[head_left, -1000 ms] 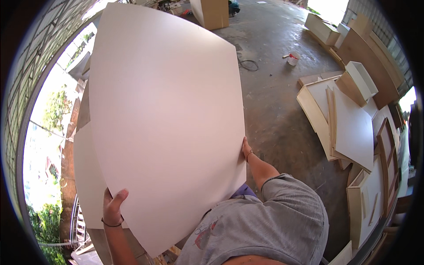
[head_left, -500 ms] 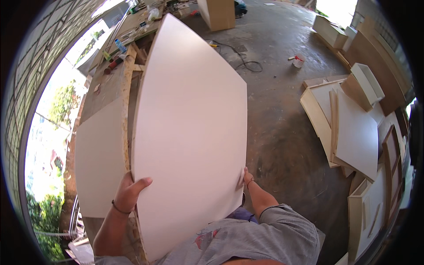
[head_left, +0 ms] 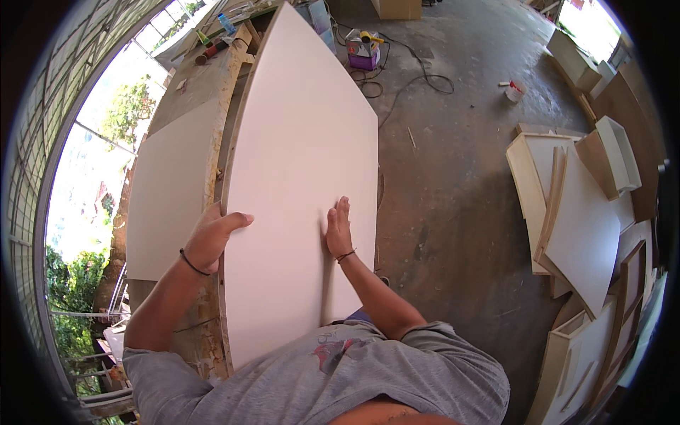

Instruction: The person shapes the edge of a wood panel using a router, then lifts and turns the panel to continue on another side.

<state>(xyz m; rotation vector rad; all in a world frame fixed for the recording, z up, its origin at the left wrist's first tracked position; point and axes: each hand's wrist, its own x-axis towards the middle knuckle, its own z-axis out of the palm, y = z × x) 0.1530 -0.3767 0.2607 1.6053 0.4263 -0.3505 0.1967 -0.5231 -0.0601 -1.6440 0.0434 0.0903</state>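
A large white panel (head_left: 297,134) stands on edge in front of me, tilted, its broad face toward me and its lower end against my body. My left hand (head_left: 214,239) grips its left edge, thumb on the white face and fingers hidden behind. My right hand (head_left: 339,230) lies on the face near the right edge, fingers stretched out and holding nothing. Just left of the panel runs the worn wooden edge of a workbench (head_left: 225,117), and another pale board (head_left: 170,198) lies flat on that bench.
On the right lie stacked white panels (head_left: 584,227) and a drawer-like box (head_left: 618,157). Farther off, a small white bucket (head_left: 515,91), a black cable (head_left: 433,79) and a purple box (head_left: 363,60) with a yellow tool sit on the floor. A blue bottle (head_left: 227,23) stands on the bench.
My right hand has left the panel's right edge and now lies flat on its face. The left hand still grips the left edge. The view has shifted, showing the purple box.
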